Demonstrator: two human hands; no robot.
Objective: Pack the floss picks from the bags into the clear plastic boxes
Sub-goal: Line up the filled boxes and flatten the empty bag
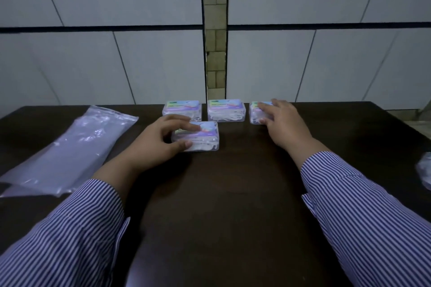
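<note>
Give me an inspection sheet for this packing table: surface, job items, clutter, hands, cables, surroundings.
Surface: dark brown wooden table, glossy.
Job's things: four closed clear plastic boxes of white floss picks with pastel labels; three in a back row, one nearer. Flat clear plastic bag at left; its contents cannot be told.
Clutter: crumpled clear plastic at the right edge, cut off.
Hands: left hand grips the nearer box; right hand grips the rightmost back box. Striped sleeves.
Cables: nothing seen.
Surroundings: white tiled wall with a beige tiled strip.
</note>
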